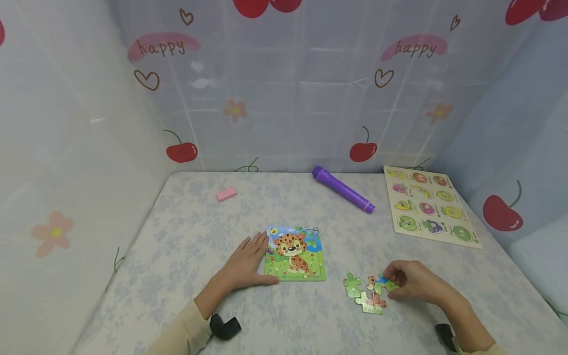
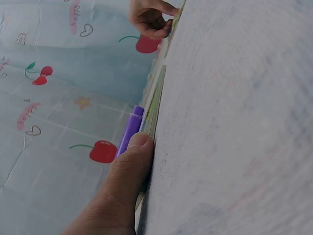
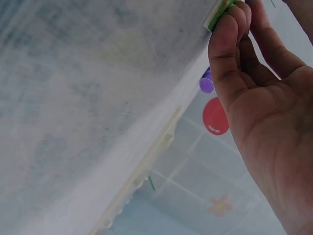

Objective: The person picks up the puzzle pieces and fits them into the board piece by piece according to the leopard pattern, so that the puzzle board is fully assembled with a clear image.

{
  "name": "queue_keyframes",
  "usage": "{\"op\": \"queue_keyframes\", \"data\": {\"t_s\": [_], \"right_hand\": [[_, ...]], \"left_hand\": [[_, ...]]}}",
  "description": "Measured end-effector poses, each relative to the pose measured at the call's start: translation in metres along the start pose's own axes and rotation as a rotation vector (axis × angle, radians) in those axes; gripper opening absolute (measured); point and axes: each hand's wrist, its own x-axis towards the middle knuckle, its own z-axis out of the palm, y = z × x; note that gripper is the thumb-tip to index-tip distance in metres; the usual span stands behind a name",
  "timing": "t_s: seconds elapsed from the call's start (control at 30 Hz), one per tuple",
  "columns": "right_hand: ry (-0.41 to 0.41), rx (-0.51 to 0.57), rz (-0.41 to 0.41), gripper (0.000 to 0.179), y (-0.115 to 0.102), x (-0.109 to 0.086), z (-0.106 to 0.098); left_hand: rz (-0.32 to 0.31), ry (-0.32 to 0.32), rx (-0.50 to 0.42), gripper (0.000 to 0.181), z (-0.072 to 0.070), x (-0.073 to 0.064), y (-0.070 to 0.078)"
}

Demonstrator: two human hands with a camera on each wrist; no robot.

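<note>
A square leopard jigsaw puzzle point(image 1: 293, 254) lies flat on the table, its cartoon leopard sitting on green grass. My left hand point(image 1: 248, 266) rests along the puzzle's left side, fingers straight, with the thumb point(image 2: 140, 142) at its near edge. To the right of the puzzle is a small group of loose jigsaw pieces, among them a green piece point(image 1: 352, 286) and a green-and-brown piece point(image 1: 369, 303). My right hand point(image 1: 414, 282) pinches a blue-and-green puzzle piece point(image 1: 385, 284) between thumb and fingers; in the right wrist view its green edge point(image 3: 217, 15) shows past the fingertips.
A purple toy microphone point(image 1: 343, 190) lies at the back of the table. A wooden board with fruit pictures point(image 1: 430, 207) is at the back right, and a pink block point(image 1: 227, 194) at the back left. Printed curtains point(image 1: 288, 98) stand behind the table and at both sides.
</note>
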Motion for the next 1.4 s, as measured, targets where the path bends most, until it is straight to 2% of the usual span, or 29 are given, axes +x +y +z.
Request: {"op": "queue_keyframes", "data": {"t_s": [0.2, 0.43, 0.6, 0.9, 1.0, 1.13, 1.27, 1.4], "right_hand": [[-0.007, 0.02, -0.026, 0.047, 0.0, 0.001, -0.0001], [-0.035, 0.023, -0.035, 0.042, 0.0016, 0.002, -0.0011], [-0.025, 0.032, -0.051, 0.042, 0.0035, 0.0004, -0.0009], [0.058, -0.026, 0.035, 0.047, -0.002, -0.0013, -0.0044], [0.083, -0.032, 0.04, 0.048, -0.0035, -0.0018, -0.0058], [0.079, 0.002, 0.041, 0.048, -0.0039, -0.002, -0.006], [0.068, 0.075, 0.087, 0.052, -0.0041, -0.0002, -0.0061], [0.079, 0.102, 0.094, 0.053, -0.0036, 0.0017, -0.0062]], "left_hand": [[-0.005, -0.005, 0.003, 0.119, -0.0007, 0.0002, 0.0004], [-0.002, -0.005, 0.007, 0.119, 0.0005, 0.0002, 0.0002], [0.003, -0.004, 0.005, 0.119, 0.0, 0.0003, 0.0002], [-0.007, -0.011, 0.002, 0.119, 0.0, 0.0002, 0.0004], [-0.008, -0.008, 0.001, 0.119, 0.0, 0.0002, 0.0006], [-0.008, -0.008, -0.003, 0.119, -0.0009, 0.0002, 0.0011], [-0.008, -0.009, -0.007, 0.119, -0.0009, 0.0002, 0.0011], [-0.008, -0.007, -0.007, 0.119, 0.0002, 0.0005, 0.0007]]}}
